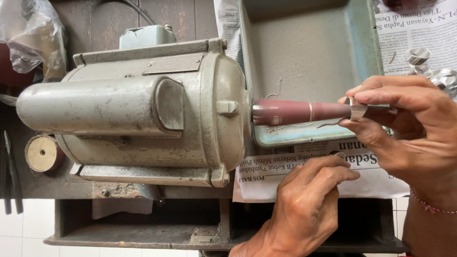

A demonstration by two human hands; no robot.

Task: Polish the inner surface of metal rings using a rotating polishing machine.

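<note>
Newspaper (366,183) covers the dark bench beside a grey motor (138,112); its maroon tapered spindle (300,112) juts over a blue-green tray (371,52); the right hand (404,123) pinches a silver ring (357,108) around the spindle's thin end, fingers closed on it; the left hand (304,204) rests on the paper, fingers curled, thumb and forefinger nipping a small round piece (340,155); more silver pieces (428,66) lie beyond the tray.
</note>
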